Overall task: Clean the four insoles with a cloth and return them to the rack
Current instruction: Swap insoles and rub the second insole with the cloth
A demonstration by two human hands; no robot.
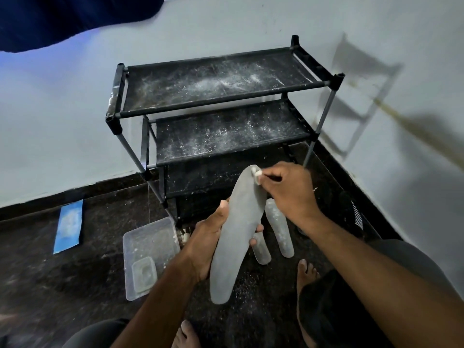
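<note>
**Wiping the toe of a grey insole**

I see my left hand (pixel 211 237) gripping a grey insole (pixel 233 237) around its middle, while my right hand (pixel 288 192) pinches a small white cloth (pixel 257 173) against its far tip. Two more insoles (pixel 278 227) lie on the dark floor (pixel 75 285) just beyond, before a dusty black rack (pixel 216 79). A clear plastic tray (pixel 148 252) sits on the floor to the left.
</note>
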